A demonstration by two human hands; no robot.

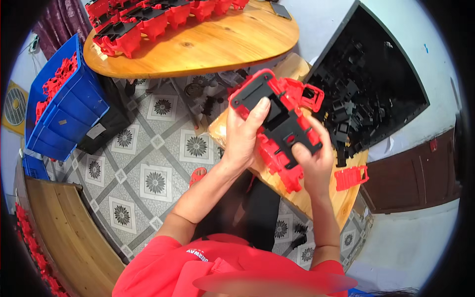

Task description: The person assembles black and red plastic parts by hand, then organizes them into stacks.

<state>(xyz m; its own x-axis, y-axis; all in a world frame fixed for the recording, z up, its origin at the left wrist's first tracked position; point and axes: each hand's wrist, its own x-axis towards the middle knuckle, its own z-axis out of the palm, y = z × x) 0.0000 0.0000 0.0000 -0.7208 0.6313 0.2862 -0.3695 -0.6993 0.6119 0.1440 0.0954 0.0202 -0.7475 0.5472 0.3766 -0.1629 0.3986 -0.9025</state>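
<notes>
Between my hands, above the wooden bench, I hold a red plastic housing with black plates fitted on its upper face. My left hand grips its left side, thumb lying on the black plate and the other fingers hidden underneath. On the right side, my right hand is closed round the part, its thumb pressing on the lower black plate. A red frame-shaped piece sticks out at the housing's upper right. Another loose red plastic piece lies on the bench beyond my right hand.
A black tray of small black parts stands on the bench at right. Several red-and-black assemblies sit on the round wooden table. At left are a blue bin of red parts and a wooden seat.
</notes>
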